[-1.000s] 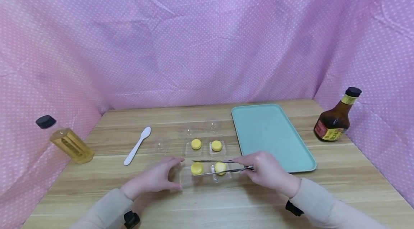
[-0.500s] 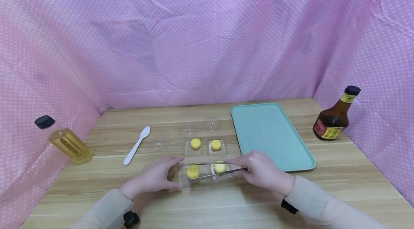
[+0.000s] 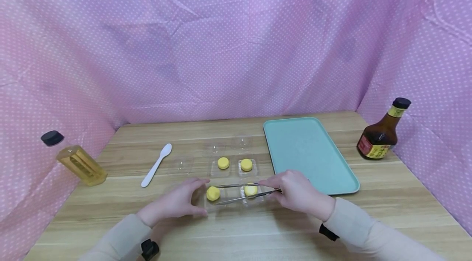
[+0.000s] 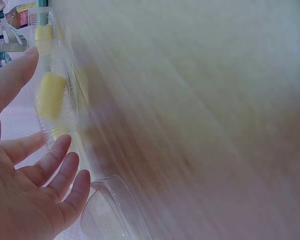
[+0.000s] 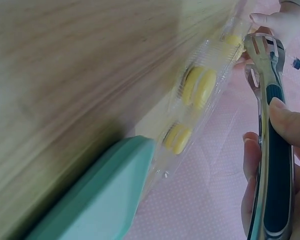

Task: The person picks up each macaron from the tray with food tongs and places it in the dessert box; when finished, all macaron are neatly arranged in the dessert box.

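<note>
Several yellow macarons lie in clear plastic boxes in the middle of the table. My right hand (image 3: 299,193) holds metal tongs (image 5: 277,150) with dark grips, their arms spread apart. They reach left over the near right macaron (image 3: 251,189). Their tips end right beside the near left macaron (image 3: 213,193), with no macaron between them. My left hand (image 3: 180,200) has its thumb and fingers spread around the left edge of that macaron's box (image 4: 70,107), fingertips right at its wall. Farther back sit two more macarons, the far left one (image 3: 223,163) and the far right one (image 3: 246,165).
A green tray (image 3: 307,154) lies right of the boxes. A white spoon (image 3: 156,165) lies to the left. Clear lids (image 3: 182,165) stand behind and left of the boxes. A bottle of yellow liquid (image 3: 82,165) is far left, a brown sauce bottle (image 3: 380,138) far right.
The near left macaron, between the tongs' tips earlier, has shifted left and now sits just past them. My right hand and the tongs moved slightly left; my left hand stayed put.
</note>
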`<state>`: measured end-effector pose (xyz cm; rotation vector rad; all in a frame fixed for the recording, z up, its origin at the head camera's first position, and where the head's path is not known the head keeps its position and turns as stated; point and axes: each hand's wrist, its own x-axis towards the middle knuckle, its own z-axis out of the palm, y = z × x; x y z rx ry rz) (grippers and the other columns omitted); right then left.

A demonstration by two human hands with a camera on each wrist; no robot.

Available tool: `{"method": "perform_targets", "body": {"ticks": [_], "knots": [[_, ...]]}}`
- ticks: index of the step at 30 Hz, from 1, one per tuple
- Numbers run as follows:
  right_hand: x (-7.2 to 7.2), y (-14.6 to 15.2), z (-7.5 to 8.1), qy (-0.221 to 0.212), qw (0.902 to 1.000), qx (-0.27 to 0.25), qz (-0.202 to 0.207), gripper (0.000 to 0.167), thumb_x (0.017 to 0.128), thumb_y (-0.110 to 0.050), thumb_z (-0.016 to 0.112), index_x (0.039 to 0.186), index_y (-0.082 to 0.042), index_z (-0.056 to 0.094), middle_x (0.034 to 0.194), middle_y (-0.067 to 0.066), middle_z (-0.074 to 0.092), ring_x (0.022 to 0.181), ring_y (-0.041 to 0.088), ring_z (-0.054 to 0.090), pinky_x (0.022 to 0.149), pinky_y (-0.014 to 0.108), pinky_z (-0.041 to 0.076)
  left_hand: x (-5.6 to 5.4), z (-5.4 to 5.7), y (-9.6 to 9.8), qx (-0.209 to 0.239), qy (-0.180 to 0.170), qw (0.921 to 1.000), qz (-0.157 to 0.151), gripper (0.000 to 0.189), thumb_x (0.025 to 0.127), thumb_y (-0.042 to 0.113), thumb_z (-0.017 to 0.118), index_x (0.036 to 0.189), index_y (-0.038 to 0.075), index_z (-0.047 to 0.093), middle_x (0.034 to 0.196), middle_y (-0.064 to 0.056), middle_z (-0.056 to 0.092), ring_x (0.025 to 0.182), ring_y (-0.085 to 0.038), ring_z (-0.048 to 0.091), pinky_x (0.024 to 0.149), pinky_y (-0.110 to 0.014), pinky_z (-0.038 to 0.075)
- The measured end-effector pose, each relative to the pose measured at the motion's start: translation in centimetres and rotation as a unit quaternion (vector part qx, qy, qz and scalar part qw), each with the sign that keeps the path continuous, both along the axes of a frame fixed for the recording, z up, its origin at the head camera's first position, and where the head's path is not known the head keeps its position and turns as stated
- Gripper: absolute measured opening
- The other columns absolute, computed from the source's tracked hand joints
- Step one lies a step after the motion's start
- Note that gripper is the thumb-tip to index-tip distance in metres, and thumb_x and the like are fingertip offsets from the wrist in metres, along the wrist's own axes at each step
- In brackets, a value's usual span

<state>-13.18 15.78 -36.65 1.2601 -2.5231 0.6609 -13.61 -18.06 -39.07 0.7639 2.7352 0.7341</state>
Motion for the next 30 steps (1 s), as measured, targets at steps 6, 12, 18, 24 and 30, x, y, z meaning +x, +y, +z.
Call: {"method": "perform_targets", "body": {"ticks": [6,12,18,24,30], "knots": [[0.1,0.3,0.1,0.008,0.9999,-0.009,-0.006,0.041,0.068,0.002,0.078,0.107,-0.008,0.072,0.099,0.001,0.074,0.086,0.012,0.070,0.070,0.028,0.058,-0.1,0.3,0.1,-0.005,0.007,1.0000,-0.004,0.085,0.070,0.039,0.081,0.136,0.000,0.045,0.124,-0.015,0.057,0.117,-0.036,0.052,0.102,-0.056,0.040],[0.2,0.6,0.1,0.012,0.9998,-0.009,-0.010,0.042,0.067,0.002,0.079,0.108,-0.008,0.072,0.099,0.002,0.074,0.086,0.013,0.070,0.070,0.029,0.058,0.1,0.2,0.2,-0.010,0.003,0.9999,0.002,0.085,0.069,0.039,0.081,0.137,0.001,0.046,0.126,-0.015,0.055,0.116,-0.034,0.053,0.101,-0.054,0.042],[0.1,0.9,-0.2,0.007,0.9996,-0.014,-0.022,0.044,0.066,0.001,0.079,0.109,-0.005,0.071,0.098,0.004,0.074,0.088,0.014,0.070,0.072,0.030,0.058,0.1,-0.1,0.2,-0.011,0.007,0.9999,0.002,0.083,0.069,0.038,0.081,0.136,0.002,0.047,0.124,-0.013,0.057,0.114,-0.031,0.054,0.100,-0.052,0.043],[0.2,1.5,-0.4,-0.071,0.9945,-0.038,-0.067,0.044,0.070,-0.007,0.081,0.113,-0.004,0.069,0.095,0.004,0.073,0.073,0.011,0.062,0.059,0.020,0.050,0.2,-0.1,0.2,-0.011,0.010,0.9999,0.001,0.082,0.070,0.037,0.081,0.136,0.002,0.047,0.122,-0.012,0.057,0.113,-0.030,0.055,0.099,-0.052,0.044],[-0.1,2.8,-0.7,-0.189,0.9722,-0.077,-0.116,0.052,0.071,-0.009,0.081,0.121,-0.005,0.065,0.090,0.002,0.069,0.076,0.007,0.056,0.058,0.019,0.046,0.1,-0.2,0.2,-0.004,0.005,1.0000,-0.001,0.083,0.070,0.036,0.081,0.136,0.001,0.047,0.122,-0.012,0.057,0.113,-0.030,0.055,0.100,-0.053,0.043]]}}
